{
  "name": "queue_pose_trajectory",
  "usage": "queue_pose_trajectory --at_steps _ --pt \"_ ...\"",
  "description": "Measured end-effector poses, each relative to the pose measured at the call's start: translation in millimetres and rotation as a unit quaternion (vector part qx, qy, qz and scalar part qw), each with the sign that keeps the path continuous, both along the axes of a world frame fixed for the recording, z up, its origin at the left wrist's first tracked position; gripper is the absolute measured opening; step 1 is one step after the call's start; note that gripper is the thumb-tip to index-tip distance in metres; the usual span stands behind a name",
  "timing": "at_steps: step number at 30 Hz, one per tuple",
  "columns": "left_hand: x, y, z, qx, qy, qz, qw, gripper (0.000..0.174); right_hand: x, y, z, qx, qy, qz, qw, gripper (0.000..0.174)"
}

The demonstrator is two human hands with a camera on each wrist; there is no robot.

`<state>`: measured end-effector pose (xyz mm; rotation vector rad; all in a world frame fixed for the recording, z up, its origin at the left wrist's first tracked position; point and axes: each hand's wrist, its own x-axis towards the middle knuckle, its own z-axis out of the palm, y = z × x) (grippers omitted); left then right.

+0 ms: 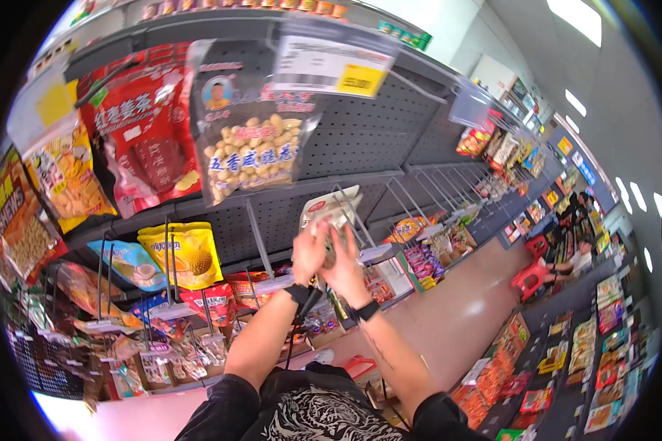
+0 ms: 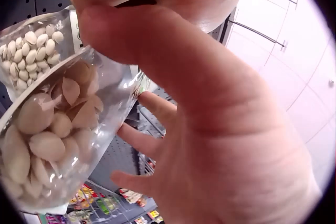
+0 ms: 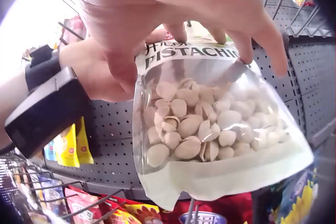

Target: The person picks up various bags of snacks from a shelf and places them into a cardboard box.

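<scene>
A clear-fronted bag of pistachios (image 3: 210, 124) hangs upright from both hands before the shelf, nuts at the bottom and a printed band near its top. My right hand (image 1: 343, 270) reaches over it, with fingers (image 3: 239, 45) bent across the printed band and the thumb at the side edge. Beside it, my left hand (image 1: 309, 253) grips near the top corner; its fingertips are partly hidden behind the right hand. In the left wrist view, the right thumb crosses close in front of the lens. Behind the held bag hangs another pistachio bag (image 2: 31, 56).
Metal hooks (image 1: 254, 228) stick out from the dark pegboard (image 1: 353, 136) around the hands. A bag of peanuts (image 1: 254, 151) and red packets (image 1: 147, 132) hang above left; a yellow pouch (image 1: 187, 257) hangs lower left. An aisle floor (image 1: 449, 316) runs right, with a red stool (image 1: 529, 279) farther off.
</scene>
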<state>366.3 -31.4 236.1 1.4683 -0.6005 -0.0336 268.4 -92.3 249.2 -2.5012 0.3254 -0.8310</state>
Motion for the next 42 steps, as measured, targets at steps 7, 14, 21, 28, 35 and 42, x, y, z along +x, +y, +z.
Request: queue_pose_trajectory --at_steps 7,14,21,28,35,42 --pt "-0.5 18.8 -15.7 -0.076 0.033 -0.012 0.996 0.028 -30.1 -4.6 -40.0 0.044 -0.002 0.036 0.998 0.071" --pt "-66.7 113.5 -59.3 0.053 -0.010 -0.155 0.986 0.020 -249.1 6.4 -181.4 0.274 0.232 -0.091 0.929 0.037" --pt "-107.6 200.8 -152.7 0.310 0.105 -0.256 0.909 0.016 -434.4 38.8 -260.7 0.357 0.313 -0.420 0.774 0.034" --pt "-126.0 156.9 -123.6 0.340 0.129 -0.285 0.887 0.017 -493.8 -11.8 -344.1 0.425 0.287 -0.525 0.679 0.048" --pt "-183.0 110.5 -118.2 0.387 0.105 -0.345 0.849 0.012 -491.7 -98.2 -355.7 0.345 0.332 -0.502 0.720 0.060" --pt "-250.0 106.8 -121.5 0.442 0.154 -0.317 0.825 0.018 -491.6 -143.2 -361.2 0.357 0.384 -0.459 0.717 0.068"
